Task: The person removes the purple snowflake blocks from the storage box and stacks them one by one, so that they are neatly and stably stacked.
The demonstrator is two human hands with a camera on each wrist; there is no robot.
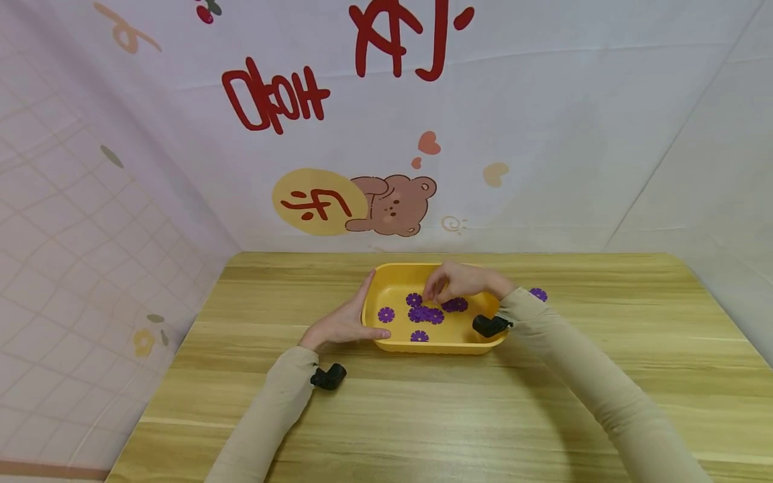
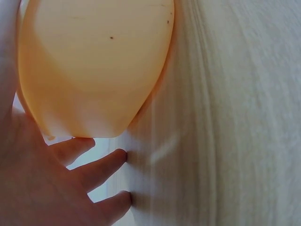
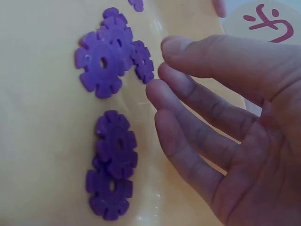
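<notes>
The left hand (image 1: 344, 323) braces one end of a yellow tub (image 1: 443, 348), fingers spread along the outside and thumb laid over the rim. The right hand (image 1: 451, 280) hovers inside the tub, fingers loosely curved, nothing visible in them; whether thumb and forefinger actually meet is hard to tell.

Just below and beside the right hand's fingertips lie purple notched discs: a heap (image 1: 425, 314) on its left, an overlapping pair (image 3: 115, 165) beneath it. A lone disc (image 1: 386, 314) sits nearest the left hand, and another disc (image 1: 538, 294) lies on the bench (image 1: 610, 322) beyond the right wrist.

For a clean pick-up, the thumb and forefinger would best take one disc by opposite edges, sliding it off its neighbour first, since overlapping notches could catch. Steady left-hand pressure should stop the tub skidding.
</notes>
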